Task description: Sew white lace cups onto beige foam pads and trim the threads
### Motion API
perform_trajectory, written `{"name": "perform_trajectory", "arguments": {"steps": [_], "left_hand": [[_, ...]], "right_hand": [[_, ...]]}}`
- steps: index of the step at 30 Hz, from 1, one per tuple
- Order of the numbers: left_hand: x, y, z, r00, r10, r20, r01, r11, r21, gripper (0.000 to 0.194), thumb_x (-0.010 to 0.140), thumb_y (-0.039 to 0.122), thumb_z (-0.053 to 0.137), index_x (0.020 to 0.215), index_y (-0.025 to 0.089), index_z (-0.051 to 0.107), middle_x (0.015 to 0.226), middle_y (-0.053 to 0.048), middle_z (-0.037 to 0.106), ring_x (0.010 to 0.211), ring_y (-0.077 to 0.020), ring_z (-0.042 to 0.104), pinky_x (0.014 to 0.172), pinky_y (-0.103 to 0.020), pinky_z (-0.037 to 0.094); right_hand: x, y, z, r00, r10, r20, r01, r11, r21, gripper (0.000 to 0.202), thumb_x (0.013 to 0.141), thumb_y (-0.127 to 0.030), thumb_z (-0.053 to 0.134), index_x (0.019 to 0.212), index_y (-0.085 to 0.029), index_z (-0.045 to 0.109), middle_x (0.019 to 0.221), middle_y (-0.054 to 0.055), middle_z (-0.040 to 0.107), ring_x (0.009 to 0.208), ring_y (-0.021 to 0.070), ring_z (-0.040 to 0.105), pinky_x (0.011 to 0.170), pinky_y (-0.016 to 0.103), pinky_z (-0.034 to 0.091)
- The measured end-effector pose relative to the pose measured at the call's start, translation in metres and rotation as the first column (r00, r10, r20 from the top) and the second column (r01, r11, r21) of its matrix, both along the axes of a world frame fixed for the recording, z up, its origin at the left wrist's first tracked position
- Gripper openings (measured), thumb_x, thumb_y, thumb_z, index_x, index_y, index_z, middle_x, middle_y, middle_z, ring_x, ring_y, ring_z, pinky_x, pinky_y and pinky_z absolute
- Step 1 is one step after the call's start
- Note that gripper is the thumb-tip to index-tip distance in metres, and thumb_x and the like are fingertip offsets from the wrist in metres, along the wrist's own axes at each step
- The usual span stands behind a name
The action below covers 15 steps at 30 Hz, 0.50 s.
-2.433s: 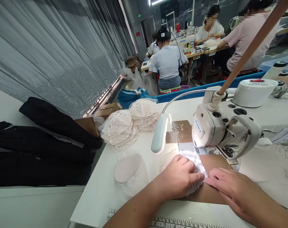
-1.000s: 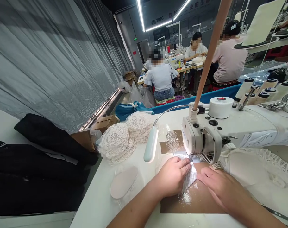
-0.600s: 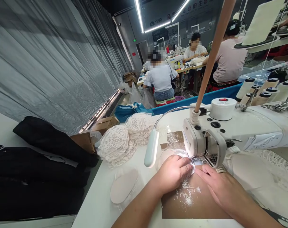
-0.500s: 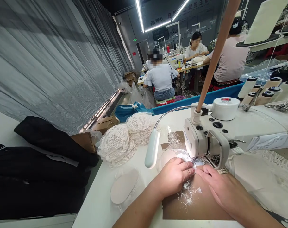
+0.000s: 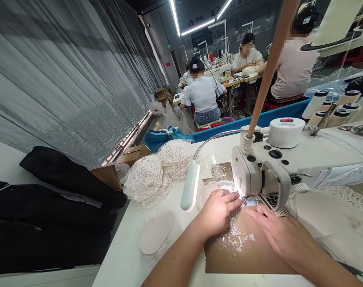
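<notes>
Under the head of a white sewing machine (image 5: 247, 171), a pale padded cup with lace edging (image 5: 210, 191) lies by the lit needle area. My left hand (image 5: 219, 211) presses its bent fingers onto the cup's near edge, left of the presser foot; the fingertips partly hide the fabric. To the right of the needle, my right hand (image 5: 275, 229) rests with fingers stretched out over the brown plate (image 5: 241, 255), thumb side toward the needle. No cloth shows in it. Clear tape with a wrinkled shine covers part of the plate.
Stacked lace cups (image 5: 145, 179) stand on the white table left of the lamp (image 5: 191, 187). A beige oval pad (image 5: 157, 233) lies nearer. More beige and lace pieces (image 5: 328, 211) lie at right, below thread cones (image 5: 340, 115). Co-workers sit at machines beyond a blue cloth edge.
My hands have moved apart: the right fingertips have drawn back from the left ones, and the left hand has shifted slightly left. The camera view has shifted a little.
</notes>
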<state>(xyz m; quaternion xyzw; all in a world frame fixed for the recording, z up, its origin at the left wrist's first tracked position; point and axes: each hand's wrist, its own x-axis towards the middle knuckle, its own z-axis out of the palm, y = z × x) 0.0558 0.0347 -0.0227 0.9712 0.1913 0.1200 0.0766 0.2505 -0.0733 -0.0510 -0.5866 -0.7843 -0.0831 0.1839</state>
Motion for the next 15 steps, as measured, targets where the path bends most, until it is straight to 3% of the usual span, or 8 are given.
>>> {"name": "perform_trajectory", "arguments": {"steps": [3,9,12,15], "left_hand": [[0.0,0.0,-0.002,1.0,0.014,-0.023,-0.014,1.0,0.012,0.035,0.091,0.022,0.048,0.123,0.016,0.062,0.112,-0.012,0.067,0.088,-0.0236,0.056,0.077,-0.037,0.046],[-0.004,-0.003,0.005,0.997,0.075,-0.017,-0.074,0.996,0.043,0.039,0.086,0.018,0.054,0.125,0.018,0.056,0.129,-0.011,0.058,0.113,-0.0276,0.051,0.093,-0.043,0.044],[-0.007,-0.01,0.013,0.981,0.181,-0.076,-0.177,0.982,0.061,0.031,0.09,0.025,0.051,0.118,0.016,0.058,0.124,-0.012,0.059,0.105,-0.0279,0.055,0.087,-0.043,0.048],[-0.008,-0.021,0.018,0.959,0.243,-0.146,-0.238,0.97,0.052,0.022,0.094,0.03,0.046,0.1,0.016,0.062,0.106,-0.009,0.063,0.087,-0.0238,0.058,0.075,-0.037,0.051]], "right_hand": [[0.0,0.0,0.002,1.0,0.015,-0.014,-0.015,1.0,0.003,0.053,0.077,-0.002,0.037,0.116,-0.024,0.065,0.087,0.004,0.07,0.049,0.0131,0.057,0.044,0.028,0.036],[0.001,-0.001,0.004,0.999,0.023,-0.033,-0.024,0.999,-0.033,0.046,0.082,-0.006,0.037,0.115,-0.024,0.065,0.087,0.005,0.071,0.05,0.0145,0.06,0.045,0.028,0.04],[0.002,0.0,0.002,0.998,0.037,-0.053,-0.039,0.999,-0.033,0.045,0.086,-0.008,0.035,0.118,-0.022,0.064,0.093,0.006,0.073,0.058,0.0163,0.065,0.05,0.028,0.047],[0.005,0.0,0.001,0.996,0.048,-0.071,-0.051,0.998,-0.035,0.042,0.089,-0.01,0.033,0.116,-0.02,0.064,0.096,0.008,0.073,0.068,0.0181,0.069,0.054,0.027,0.052]]}}
